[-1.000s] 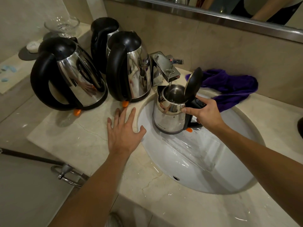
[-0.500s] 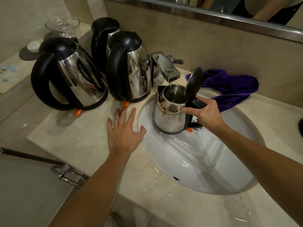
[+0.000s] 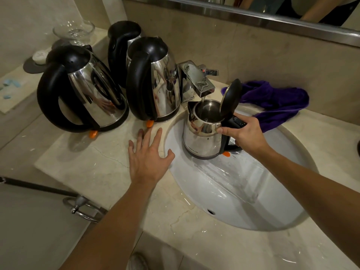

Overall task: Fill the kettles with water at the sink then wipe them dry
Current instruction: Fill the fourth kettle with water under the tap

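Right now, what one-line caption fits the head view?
Right hand holds an open-lidded kettle under the running faucet in the sink; left hand rests flat on the counter.

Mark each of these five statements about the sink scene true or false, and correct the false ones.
1. The right hand grips the black handle of the small steel kettle with its lid open. True.
2. That kettle stands on the marble counter. False: it is held over the white sink basin, under the chrome tap.
3. The left hand holds the purple cloth. False: it rests flat at the basin's edge; the cloth lies behind the basin.
4. Water runs from the tap into the open kettle. True.
5. Five closed kettles stand left of the tap. False: three are visible.
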The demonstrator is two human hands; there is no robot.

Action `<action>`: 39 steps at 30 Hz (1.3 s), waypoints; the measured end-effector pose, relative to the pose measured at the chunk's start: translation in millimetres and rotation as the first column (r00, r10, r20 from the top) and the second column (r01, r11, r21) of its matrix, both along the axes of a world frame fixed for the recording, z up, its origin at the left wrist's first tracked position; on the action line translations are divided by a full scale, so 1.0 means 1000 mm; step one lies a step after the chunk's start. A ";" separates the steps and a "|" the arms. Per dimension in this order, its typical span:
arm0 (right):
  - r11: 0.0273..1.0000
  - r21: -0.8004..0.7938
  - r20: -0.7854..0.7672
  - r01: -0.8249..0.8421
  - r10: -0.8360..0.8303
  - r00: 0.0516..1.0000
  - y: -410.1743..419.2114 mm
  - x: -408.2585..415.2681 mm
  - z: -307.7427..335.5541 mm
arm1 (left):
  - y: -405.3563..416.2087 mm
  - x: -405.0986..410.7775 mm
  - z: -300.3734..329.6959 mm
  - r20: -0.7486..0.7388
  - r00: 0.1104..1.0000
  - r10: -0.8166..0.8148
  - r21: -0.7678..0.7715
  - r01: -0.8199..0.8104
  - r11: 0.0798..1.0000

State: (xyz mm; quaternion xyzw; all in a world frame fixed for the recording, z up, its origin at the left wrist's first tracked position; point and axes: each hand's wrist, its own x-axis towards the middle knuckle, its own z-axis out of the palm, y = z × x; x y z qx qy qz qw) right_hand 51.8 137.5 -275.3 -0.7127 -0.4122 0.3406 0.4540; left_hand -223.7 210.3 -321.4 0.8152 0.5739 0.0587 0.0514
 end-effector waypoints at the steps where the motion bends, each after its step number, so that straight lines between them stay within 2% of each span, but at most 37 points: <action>1: 1.000 0.000 0.000 0.001 -0.001 1.000 0.000 0.000 0.000 | 0.000 0.000 -0.001 0.000 1.000 0.002 0.001 -0.002 1.000; 39: 1.000 -0.006 0.051 -0.004 0.005 0.999 0.001 0.000 -0.001 | 0.001 0.000 -0.001 0.000 1.000 0.004 -0.017 -0.004 1.000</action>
